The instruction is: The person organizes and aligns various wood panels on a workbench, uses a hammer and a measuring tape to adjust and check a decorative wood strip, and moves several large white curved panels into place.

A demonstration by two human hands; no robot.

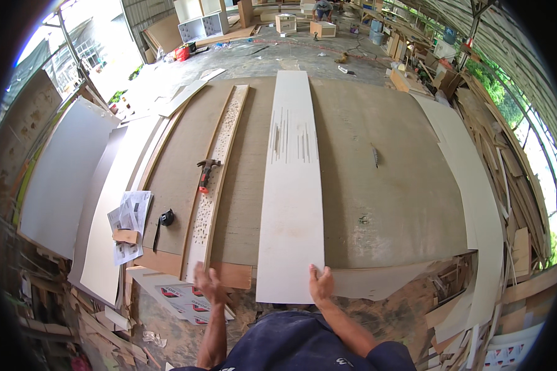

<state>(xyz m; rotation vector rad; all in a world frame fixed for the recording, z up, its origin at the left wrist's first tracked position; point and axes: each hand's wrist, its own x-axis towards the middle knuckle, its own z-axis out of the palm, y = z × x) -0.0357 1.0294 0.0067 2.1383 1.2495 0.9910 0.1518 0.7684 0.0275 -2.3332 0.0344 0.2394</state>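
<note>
A long white board (291,216) lies lengthwise across the brown worktable (402,204), its near end jutting past the front edge. Several thin dark grooves or marks run along its far half. My right hand (320,284) grips the board's right edge near the close corner, thumb on top. To the left, my left hand (209,285) is raised by the near end of a narrow speckled strip (205,216). Its fingers are apart and slightly blurred, holding nothing. On that strip rests a claw hammer (205,175) with a red and black handle.
Left of the strip are a black tape measure (166,217) and paper sheets (136,207) under a small wood piece (125,237). A slim pointed tool (375,156) lies right of the board. Scrap wood (513,179) lines the right side. Far off, a person (322,8) is beside cabinet boxes (323,29).
</note>
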